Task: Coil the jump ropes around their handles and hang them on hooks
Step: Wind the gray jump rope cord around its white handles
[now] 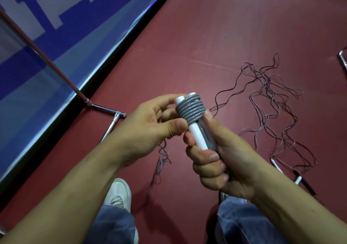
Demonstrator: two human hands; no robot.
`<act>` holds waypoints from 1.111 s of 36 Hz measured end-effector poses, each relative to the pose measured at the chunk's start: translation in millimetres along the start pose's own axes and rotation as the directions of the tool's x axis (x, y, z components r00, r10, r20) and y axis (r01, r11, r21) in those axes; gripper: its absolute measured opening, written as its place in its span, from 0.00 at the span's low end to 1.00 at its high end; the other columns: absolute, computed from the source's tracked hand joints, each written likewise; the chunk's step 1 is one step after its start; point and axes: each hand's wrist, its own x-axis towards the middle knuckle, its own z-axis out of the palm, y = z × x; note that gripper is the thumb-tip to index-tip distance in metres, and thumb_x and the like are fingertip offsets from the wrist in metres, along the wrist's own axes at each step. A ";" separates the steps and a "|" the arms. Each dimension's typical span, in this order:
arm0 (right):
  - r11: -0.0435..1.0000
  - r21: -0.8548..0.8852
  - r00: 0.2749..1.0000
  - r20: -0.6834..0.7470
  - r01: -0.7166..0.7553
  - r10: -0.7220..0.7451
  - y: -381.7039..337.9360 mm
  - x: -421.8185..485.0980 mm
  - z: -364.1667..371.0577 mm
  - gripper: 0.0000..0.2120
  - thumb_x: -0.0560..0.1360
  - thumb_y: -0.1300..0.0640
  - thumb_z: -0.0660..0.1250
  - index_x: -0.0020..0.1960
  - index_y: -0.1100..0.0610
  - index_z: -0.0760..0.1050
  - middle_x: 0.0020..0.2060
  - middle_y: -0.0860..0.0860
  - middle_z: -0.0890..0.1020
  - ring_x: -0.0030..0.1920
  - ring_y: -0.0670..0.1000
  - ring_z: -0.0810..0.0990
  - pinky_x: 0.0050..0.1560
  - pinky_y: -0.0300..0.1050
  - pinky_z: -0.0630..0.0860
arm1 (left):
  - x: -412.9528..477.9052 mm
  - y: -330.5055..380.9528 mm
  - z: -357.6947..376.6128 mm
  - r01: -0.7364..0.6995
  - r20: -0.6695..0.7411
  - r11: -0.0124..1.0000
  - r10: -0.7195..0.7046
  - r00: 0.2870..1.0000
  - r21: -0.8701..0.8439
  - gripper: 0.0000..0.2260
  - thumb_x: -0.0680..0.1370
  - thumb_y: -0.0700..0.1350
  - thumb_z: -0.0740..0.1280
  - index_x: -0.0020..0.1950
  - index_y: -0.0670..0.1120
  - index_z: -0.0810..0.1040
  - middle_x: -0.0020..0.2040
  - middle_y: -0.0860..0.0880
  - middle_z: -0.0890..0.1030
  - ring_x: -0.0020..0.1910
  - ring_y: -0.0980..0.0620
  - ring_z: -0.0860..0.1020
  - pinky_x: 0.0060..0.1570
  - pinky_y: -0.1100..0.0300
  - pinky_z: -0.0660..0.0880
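I hold a jump rope whose two white handles (pixel 199 137) stand side by side, tilted slightly left. A grey rope coil (pixel 190 110) of several turns wraps their upper half. My right hand (pixel 219 161) grips the lower part of the handles, thumb along the right side up to the coil. My left hand (pixel 150 129) sits to the left of the coil, thumb tip on the handle just below the coil and fingers curled behind the top. On the floor to the right lies a tangle of thin dark jump ropes (pixel 272 101) with white handles (pixel 298 179).
The floor (pixel 206 27) is dark red. A chrome rack leg and foot (pixel 105 110) runs from upper left to beside my left hand. A blue and white banner (pixel 56 27) borders the left. My white shoe (pixel 120 193) and jeans are below.
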 end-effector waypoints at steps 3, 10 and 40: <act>0.989 0.120 0.967 0.249 -0.083 0.051 2.6 4.1 -7.7 0.27 0.79 0.31 0.57 0.46 0.55 0.76 0.24 0.46 0.66 0.19 0.43 0.59 0.19 0.31 0.59 | -0.9 -0.7 6.9 -0.008 0.092 0.992 0.020 0.996 -0.128 0.30 0.70 0.50 0.76 0.71 0.52 0.74 0.50 0.43 0.82 0.41 0.51 0.79 0.44 0.56 0.73; 0.949 0.242 0.896 0.436 -0.201 0.078 -0.6 9.3 -20.1 0.32 0.82 0.32 0.54 0.47 0.61 0.76 0.26 0.53 0.75 0.18 0.48 0.72 0.18 0.35 0.64 | 1.1 -0.1 18.3 -0.032 0.033 0.965 0.041 0.999 -0.259 0.23 0.71 0.48 0.75 0.62 0.39 0.78 0.48 0.37 0.77 0.41 0.42 0.73 0.44 0.49 0.69; 0.909 -0.383 0.963 -0.136 0.165 -0.231 -0.2 -1.1 8.7 0.20 0.82 0.42 0.57 0.51 0.59 0.72 0.29 0.51 0.65 0.24 0.47 0.60 0.26 0.37 0.61 | 2.2 0.6 3.6 -0.028 -0.059 0.997 0.032 0.998 0.070 0.11 0.78 0.40 0.72 0.60 0.42 0.80 0.42 0.44 0.80 0.39 0.47 0.72 0.39 0.57 0.69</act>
